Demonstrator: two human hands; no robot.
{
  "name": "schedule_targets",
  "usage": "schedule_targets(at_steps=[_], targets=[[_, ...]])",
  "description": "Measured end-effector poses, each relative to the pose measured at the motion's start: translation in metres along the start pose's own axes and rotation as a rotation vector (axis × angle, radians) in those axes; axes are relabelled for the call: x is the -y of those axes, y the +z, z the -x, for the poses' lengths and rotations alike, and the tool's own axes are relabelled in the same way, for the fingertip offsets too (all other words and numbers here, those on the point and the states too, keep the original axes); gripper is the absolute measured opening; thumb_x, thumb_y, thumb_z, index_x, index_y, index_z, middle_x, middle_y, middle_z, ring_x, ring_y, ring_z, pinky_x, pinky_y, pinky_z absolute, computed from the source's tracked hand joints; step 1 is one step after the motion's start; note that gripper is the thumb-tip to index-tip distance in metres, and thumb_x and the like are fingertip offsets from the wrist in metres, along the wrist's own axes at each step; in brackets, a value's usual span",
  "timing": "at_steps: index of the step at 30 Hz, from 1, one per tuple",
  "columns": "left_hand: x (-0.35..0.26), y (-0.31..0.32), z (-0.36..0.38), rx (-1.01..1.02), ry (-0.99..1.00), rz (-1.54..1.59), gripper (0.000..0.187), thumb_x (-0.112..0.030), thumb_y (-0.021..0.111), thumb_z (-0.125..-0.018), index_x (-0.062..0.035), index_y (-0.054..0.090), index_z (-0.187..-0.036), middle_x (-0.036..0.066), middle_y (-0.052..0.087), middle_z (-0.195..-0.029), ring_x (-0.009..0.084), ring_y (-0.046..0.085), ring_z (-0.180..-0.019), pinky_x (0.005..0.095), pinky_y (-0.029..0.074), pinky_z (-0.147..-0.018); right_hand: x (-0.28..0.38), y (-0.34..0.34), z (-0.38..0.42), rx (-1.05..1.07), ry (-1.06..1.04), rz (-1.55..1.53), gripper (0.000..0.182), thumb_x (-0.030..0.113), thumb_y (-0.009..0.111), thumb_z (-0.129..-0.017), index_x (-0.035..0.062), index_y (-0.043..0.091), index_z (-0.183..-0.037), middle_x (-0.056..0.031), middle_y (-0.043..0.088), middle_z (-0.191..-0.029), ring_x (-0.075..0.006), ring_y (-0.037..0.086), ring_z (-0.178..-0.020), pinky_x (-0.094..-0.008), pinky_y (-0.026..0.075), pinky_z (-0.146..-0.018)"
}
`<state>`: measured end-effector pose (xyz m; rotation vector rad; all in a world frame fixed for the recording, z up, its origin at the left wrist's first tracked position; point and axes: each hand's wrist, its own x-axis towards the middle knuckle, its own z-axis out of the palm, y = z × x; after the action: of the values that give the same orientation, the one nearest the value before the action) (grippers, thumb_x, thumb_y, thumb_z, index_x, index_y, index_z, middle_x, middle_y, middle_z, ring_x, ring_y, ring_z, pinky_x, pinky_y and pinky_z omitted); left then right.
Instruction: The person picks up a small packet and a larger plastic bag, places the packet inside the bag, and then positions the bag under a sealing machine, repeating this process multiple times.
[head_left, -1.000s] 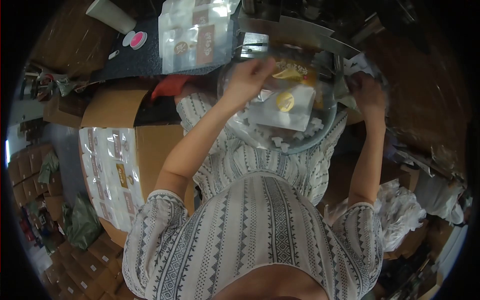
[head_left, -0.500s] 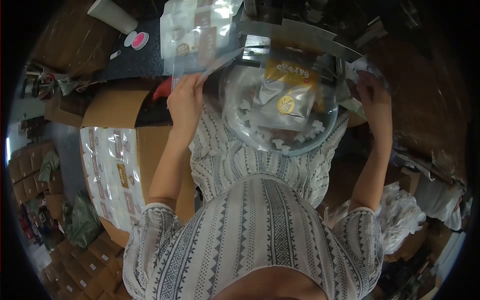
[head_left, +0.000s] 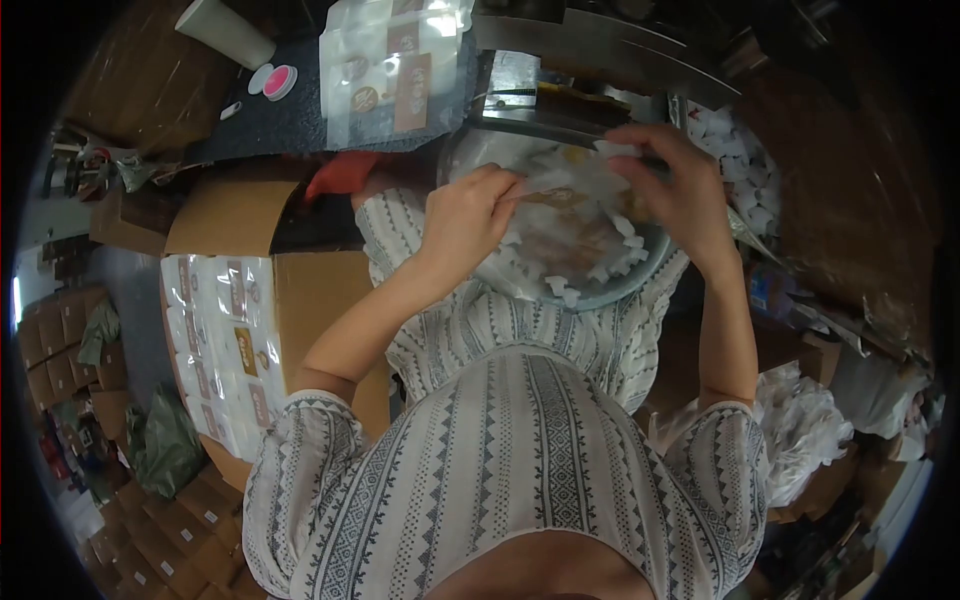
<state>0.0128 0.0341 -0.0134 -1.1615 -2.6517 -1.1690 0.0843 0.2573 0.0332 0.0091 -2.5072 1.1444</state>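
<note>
My left hand (head_left: 472, 218) pinches the edge of a clear plastic pouch (head_left: 560, 192) with a gold print, blurred by motion. This pouch is over a round translucent bowl (head_left: 600, 300) on my lap. Small white pieces (head_left: 560, 288) lie inside the bowl. Over the bowl's right side, my right hand (head_left: 685, 190) holds a small white piece (head_left: 618, 149) between thumb and fingers. Its exact kind is too blurred to tell. Behind the bowl stands a metal device (head_left: 512, 85) with a dark bar.
Clear packs with brown labels (head_left: 405, 85) are stacked on the dark table (head_left: 270, 125). A cardboard box (head_left: 325, 320) full of similar packs (head_left: 225, 345) stands at my left. More white pieces (head_left: 745, 165) lie at the right. A white cup (head_left: 225, 32) lies at the back left.
My left hand has moved right, over the bowl. My right hand has come in from the right with a white piece. The silver-and-gold pouch no longer shows plainly in the bowl.
</note>
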Motion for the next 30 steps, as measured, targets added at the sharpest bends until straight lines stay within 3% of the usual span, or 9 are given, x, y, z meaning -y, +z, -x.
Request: schedule_targets(at_steps=[6, 10, 15, 19, 21, 25, 27, 28, 30], targets=[[0.004, 0.002, -0.003, 0.066, 0.134, 0.050, 0.011, -0.008, 0.063, -0.083, -0.0004, 0.066, -0.090, 0.014, 0.061, -0.079, 0.0325, 0.061, -0.071, 0.0357, 0.048, -0.062, 0.008, -0.014, 0.010, 0.246, 0.075, 0.027, 0.022, 0.010, 0.071, -0.080, 0.0040, 0.067, -0.102, -0.0064, 0.067, -0.098, -0.0170, 0.063, -0.086, -0.0290, 0.049, -0.076], [0.007, 0.019, -0.005, 0.186, 0.113, 0.108, 0.016, -0.014, 0.062, -0.086, 0.0010, 0.065, -0.091, 0.013, 0.063, -0.078, 0.0280, 0.063, -0.069, 0.0340, 0.048, -0.062, -0.004, 0.002, 0.007, 0.185, 0.031, -0.053, 0.023, 0.013, 0.070, -0.081, 0.0051, 0.065, -0.102, -0.0106, 0.066, -0.090, -0.0218, 0.065, -0.080, -0.0310, 0.051, -0.069], [0.009, 0.025, -0.036, 0.397, -0.530, 0.682, 0.030, -0.026, 0.064, -0.089, 0.0035, 0.066, -0.087, 0.010, 0.068, -0.077, 0.0123, 0.064, -0.068, 0.0261, 0.047, -0.057, -0.016, -0.006, -0.002, -0.106, 0.176, -0.027, 0.025, 0.014, 0.069, -0.082, 0.0025, 0.064, -0.104, -0.0100, 0.068, -0.090, -0.0208, 0.066, -0.081, -0.0311, 0.050, -0.073], [0.012, 0.033, -0.059, 0.311, -0.595, 0.925, 0.029, -0.027, 0.064, -0.090, 0.0024, 0.066, -0.086, 0.002, 0.061, -0.074, 0.0071, 0.054, -0.062, 0.0242, 0.046, -0.058, -0.032, -0.025, 0.005, -0.083, 0.122, 0.108, 0.027, 0.014, 0.068, -0.083, 0.0063, 0.063, -0.108, -0.0131, 0.068, -0.091, -0.0247, 0.067, -0.080, -0.0319, 0.050, -0.072], [0.009, 0.032, -0.066, 0.298, -0.702, 0.993, 0.030, -0.026, 0.064, -0.090, 0.0032, 0.065, -0.090, 0.004, 0.062, -0.081, 0.0075, 0.055, -0.067, 0.0224, 0.048, -0.061, -0.049, -0.033, 0.006, -0.155, 0.221, 0.385, 0.028, 0.014, 0.065, -0.082, 0.0107, 0.063, -0.110, -0.0150, 0.067, -0.092, -0.0306, 0.065, -0.086, -0.0365, 0.051, -0.075], [0.023, 0.034, -0.058, 0.266, -0.606, 1.041, 0.036, -0.026, 0.063, -0.090, 0.0087, 0.062, -0.099, 0.012, 0.067, -0.087, 0.0149, 0.065, -0.073, 0.0267, 0.052, -0.065, -0.087, -0.040, 0.009, -0.035, 0.229, 0.750, 0.033, 0.011, 0.062, -0.082, 0.0116, 0.061, -0.114, -0.0152, 0.066, -0.101, -0.0344, 0.062, -0.095, -0.0404, 0.049, -0.081], [0.036, 0.013, -0.056, -0.120, -0.353, 0.698, 0.037, -0.028, 0.065, -0.088, 0.0061, 0.062, -0.103, 0.013, 0.067, -0.086, 0.0211, 0.067, -0.078, 0.0296, 0.052, -0.068, -0.091, -0.040, 0.008, 0.025, 0.261, 0.739, 0.032, 0.012, 0.061, -0.079, 0.0112, 0.061, -0.111, -0.0145, 0.067, -0.098, -0.0379, 0.061, -0.094, -0.0454, 0.048, -0.082], [0.053, 0.002, -0.053, -0.116, -0.356, 0.697, 0.037, -0.028, 0.065, -0.088, 0.0061, 0.062, -0.103, 0.013, 0.067, -0.086, 0.0211, 0.067, -0.078, 0.0296, 0.052, -0.068, -0.093, -0.042, 0.008, 0.026, 0.265, 0.737, 0.032, 0.012, 0.061, -0.079, 0.0112, 0.061, -0.111, -0.0145, 0.067, -0.098, -0.0379, 0.061, -0.094, -0.0454, 0.048, -0.082], [0.098, -0.012, -0.047, -0.492, 0.260, -0.816, 0.038, -0.029, 0.066, -0.086, 0.0030, 0.062, -0.106, 0.015, 0.066, -0.087, 0.0281, 0.066, -0.081, 0.0345, 0.052, -0.070, -0.095, -0.046, 0.006, 0.077, 0.303, 0.685, 0.022, 0.014, 0.062, -0.076, 0.0102, 0.063, -0.098, -0.0148, 0.066, -0.094, -0.0346, 0.061, -0.095, -0.0436, 0.049, -0.080]])
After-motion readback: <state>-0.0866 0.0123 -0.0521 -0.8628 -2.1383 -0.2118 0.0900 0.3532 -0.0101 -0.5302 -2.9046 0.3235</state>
